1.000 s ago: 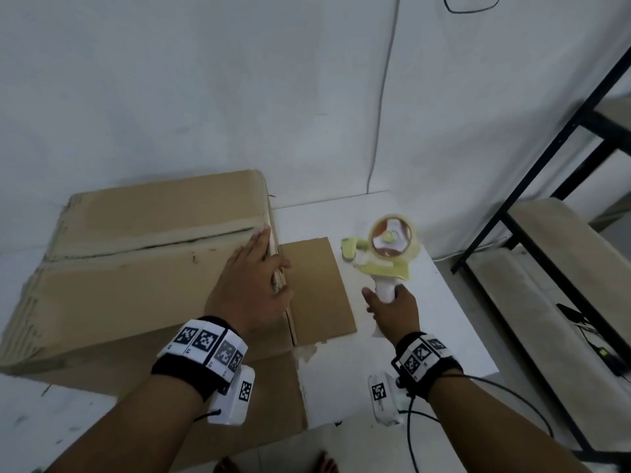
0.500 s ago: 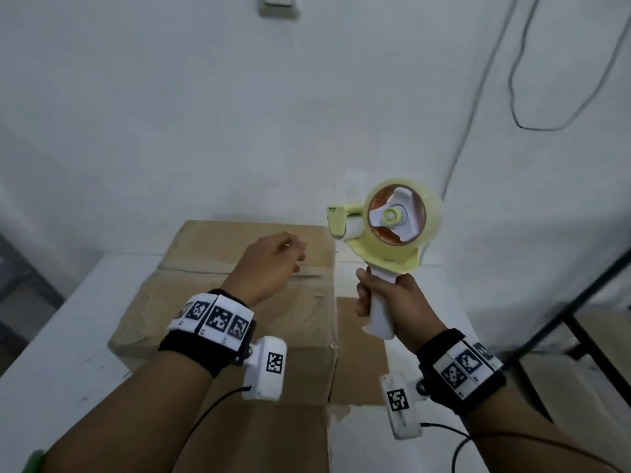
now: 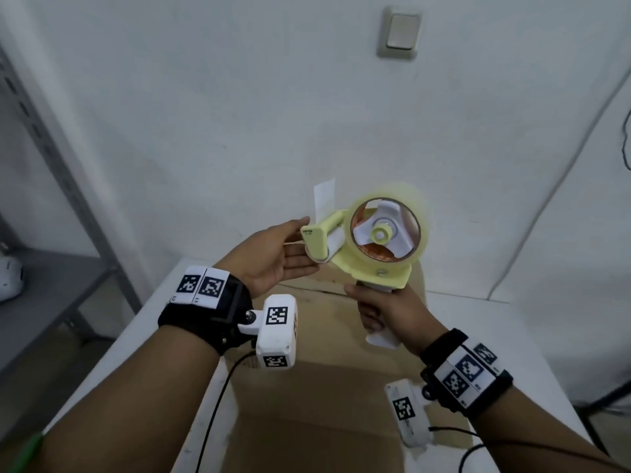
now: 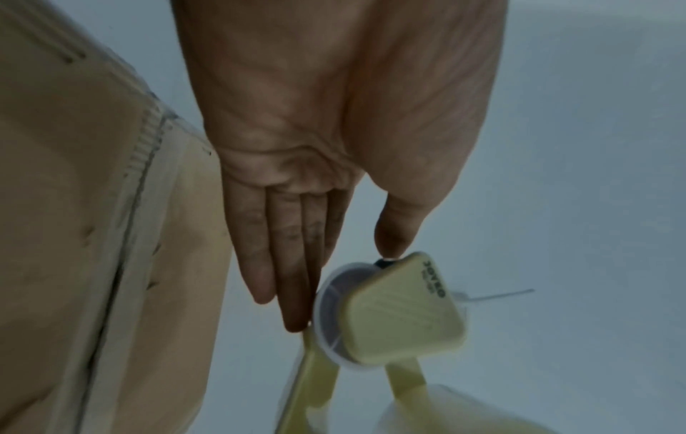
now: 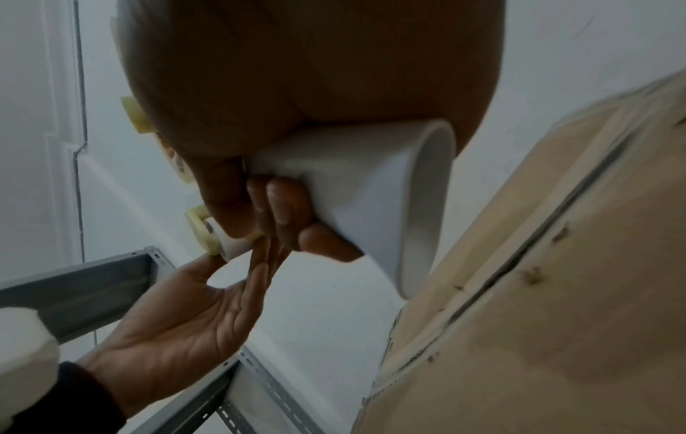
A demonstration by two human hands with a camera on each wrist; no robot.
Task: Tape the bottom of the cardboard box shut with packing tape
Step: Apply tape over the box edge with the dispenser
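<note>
The cardboard box (image 3: 321, 397) is lying on the white worktop (image 3: 143, 336) with its bottom flaps facing up, a dark open seam (image 5: 519, 258) running between them; the brown board is looking scuffed, with small nicks near the seam. In the head view most of the box is sitting behind the arms, and its near end is running out of the picture at the bottom.

Above it, the tape gun (image 3: 372, 247) is being held in the air, pale yellow with a white handle (image 5: 371, 191) and a roll of clear tape (image 3: 386, 230) on its hub. The right hand (image 3: 389, 312) is gripping the handle, fingers (image 5: 282, 211) wrapping round it. The left hand (image 3: 273, 261) is reaching to the gun's front end with palm up and fingers (image 4: 282, 264) held straight and together, the tips touching the roller (image 4: 334, 305) and the thumb resting on the yellow end plate (image 4: 404, 305). Any loose tape end there is too blurred to make out.

A grey metal rack (image 3: 51, 285) is standing to the left, and a light switch (image 3: 399, 32) is sitting on the wall.
</note>
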